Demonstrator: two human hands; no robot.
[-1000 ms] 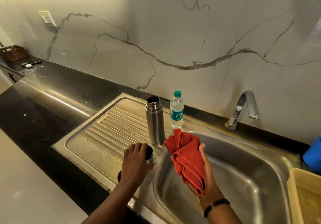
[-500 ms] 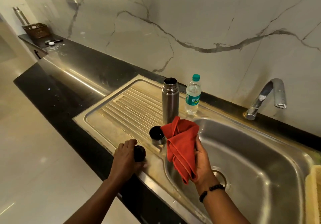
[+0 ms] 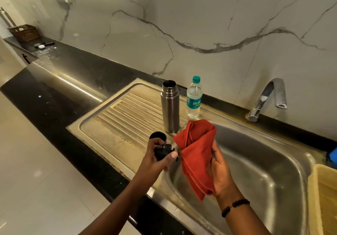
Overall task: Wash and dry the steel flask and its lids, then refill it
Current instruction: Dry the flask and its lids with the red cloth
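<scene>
Over the sink's draining board [image 3: 116,125], the left hand [image 3: 156,160] pinched the black inner lid [image 3: 163,150], lifted since a moment earlier, likely for drying. Behind stood the cup lid [image 3: 158,136], the open steel flask [image 3: 170,107] and water bottle [image 3: 194,98]. Rightward, the right hand [image 3: 221,172] gripped the red cloth [image 3: 196,152].

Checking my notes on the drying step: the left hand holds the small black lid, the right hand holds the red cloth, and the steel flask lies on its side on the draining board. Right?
Not quite. In the head view the steel flask stands upright and open on the draining board, not on its side. The left hand does hold the small black lid, and the right hand the red cloth.
</scene>
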